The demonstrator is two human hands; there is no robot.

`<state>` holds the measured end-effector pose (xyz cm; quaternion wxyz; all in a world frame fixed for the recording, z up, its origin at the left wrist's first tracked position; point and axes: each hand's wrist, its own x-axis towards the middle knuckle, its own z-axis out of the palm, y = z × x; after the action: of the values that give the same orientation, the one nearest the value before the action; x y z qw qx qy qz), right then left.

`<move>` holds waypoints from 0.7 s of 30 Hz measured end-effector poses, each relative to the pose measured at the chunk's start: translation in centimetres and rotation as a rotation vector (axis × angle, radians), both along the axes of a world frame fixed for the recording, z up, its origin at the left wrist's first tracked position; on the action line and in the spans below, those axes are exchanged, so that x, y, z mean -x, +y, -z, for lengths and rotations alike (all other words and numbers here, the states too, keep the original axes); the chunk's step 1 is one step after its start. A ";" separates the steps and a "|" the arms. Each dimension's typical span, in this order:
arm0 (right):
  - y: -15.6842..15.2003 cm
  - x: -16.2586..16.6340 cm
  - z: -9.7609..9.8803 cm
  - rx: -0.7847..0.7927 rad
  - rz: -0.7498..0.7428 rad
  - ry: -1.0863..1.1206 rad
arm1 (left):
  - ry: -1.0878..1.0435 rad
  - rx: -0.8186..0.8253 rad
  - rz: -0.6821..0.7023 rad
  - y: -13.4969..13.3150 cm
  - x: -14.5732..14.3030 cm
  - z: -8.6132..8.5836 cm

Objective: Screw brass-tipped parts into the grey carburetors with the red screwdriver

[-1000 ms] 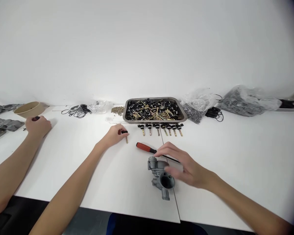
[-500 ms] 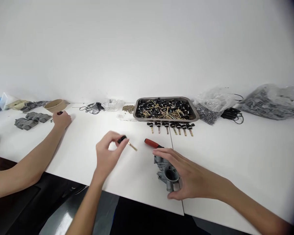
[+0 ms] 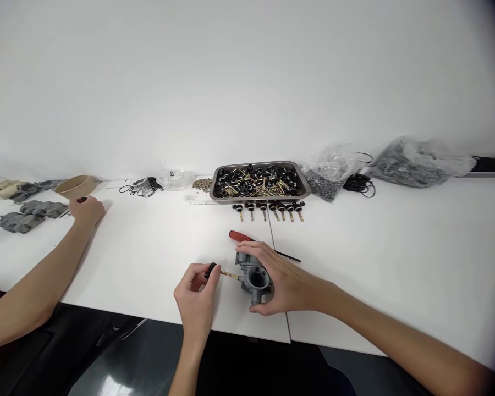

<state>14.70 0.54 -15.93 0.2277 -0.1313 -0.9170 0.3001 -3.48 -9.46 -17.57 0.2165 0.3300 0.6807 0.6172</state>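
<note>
My right hand [image 3: 278, 283] wraps around a grey metal carburetor body [image 3: 251, 276] and holds it just above the white table's near edge. My left hand [image 3: 197, 294] pinches the black cap of a small brass screw [image 3: 223, 271], and the brass tip touches the left side of the carburetor. A red-handled screwdriver [image 3: 242, 237] lies on the table just behind the carburetor, its black shaft running out to the right.
A metal tray [image 3: 261, 167] of black and brass parts sits at the back, with a row of several capped screws [image 3: 268, 210] in front. Plastic bags [image 3: 412, 162] of parts lie right. Another person's hand [image 3: 86, 210] rests at left beside a brown bowl [image 3: 72, 186] and grey castings [image 3: 27, 214].
My left hand lifted the brass screw from the table and brought it to the carburetor's side. My right hand closed around the carburetor and drew it nearer the table edge.
</note>
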 end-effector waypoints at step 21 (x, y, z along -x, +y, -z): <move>0.2 -0.2 0.1 0.047 -0.009 0.019 | 0.324 0.174 -0.072 -0.4 -0.6 -2.0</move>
<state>14.95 0.71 -16.04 0.2318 -0.1298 -0.9081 0.3236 -2.89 -9.84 -15.54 0.1092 0.3805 0.7688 0.5023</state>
